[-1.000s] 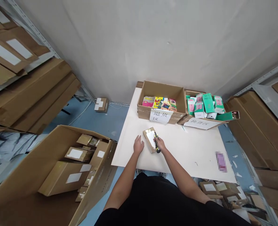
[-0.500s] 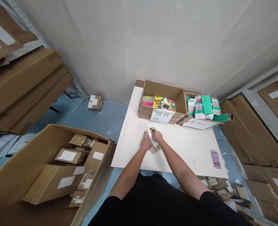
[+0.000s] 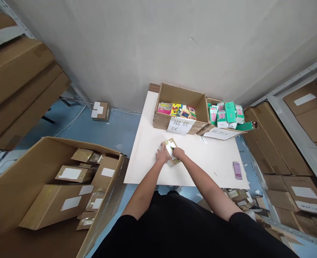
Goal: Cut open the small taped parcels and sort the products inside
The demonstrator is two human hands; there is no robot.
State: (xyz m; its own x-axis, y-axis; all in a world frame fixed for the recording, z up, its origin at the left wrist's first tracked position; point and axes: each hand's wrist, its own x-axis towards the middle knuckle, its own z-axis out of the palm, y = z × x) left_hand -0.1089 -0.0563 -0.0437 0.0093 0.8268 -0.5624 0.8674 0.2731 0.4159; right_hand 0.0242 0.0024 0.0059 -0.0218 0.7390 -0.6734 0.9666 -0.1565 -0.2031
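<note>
A small cardboard box with a white label and shiny tape lies on the white table. My left hand holds its left side, fingers over the top edge. In my right hand is a slim yellow-and-black utility knife, its front end over the label; whether the blade touches is too small to see. Behind them stands an open carton with a handwritten sheet, holding several colourful small boxes.
To its right, a second carton holds several green-and-pink boxes. A blurred purple item lies at the table's right. A big carton of parcels stands at left. Shelves with cartons flank both sides; another parcel sits on the floor.
The knife has moved from the far end of the small box towards the middle of its label. My left hand remains on the box. The whole view has shifted slightly.
</note>
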